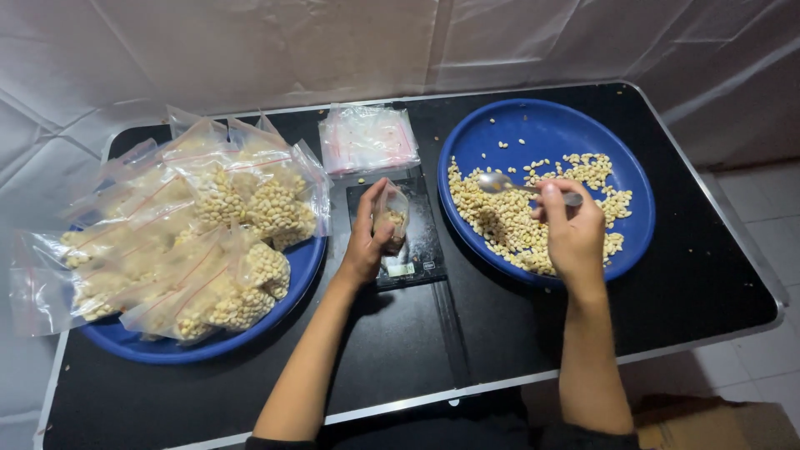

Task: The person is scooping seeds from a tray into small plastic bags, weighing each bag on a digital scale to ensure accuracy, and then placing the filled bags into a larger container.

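Note:
My left hand (364, 242) holds a small clear zip bag (392, 218) partly filled with pale beans, upright on a small black digital scale (408, 237). My right hand (571, 233) grips a metal spoon (500, 183) whose bowl lies over the loose pale beans (508, 221) in the blue plate (542, 125) on the right. The spoon's bowl points left, toward the bag.
A second blue plate (250, 321) on the left is heaped with several filled zip bags (192, 242). A stack of empty zip bags (368, 137) lies behind the scale. All rest on a black folding table (500, 333) with a metal edge; white sheeting hangs behind.

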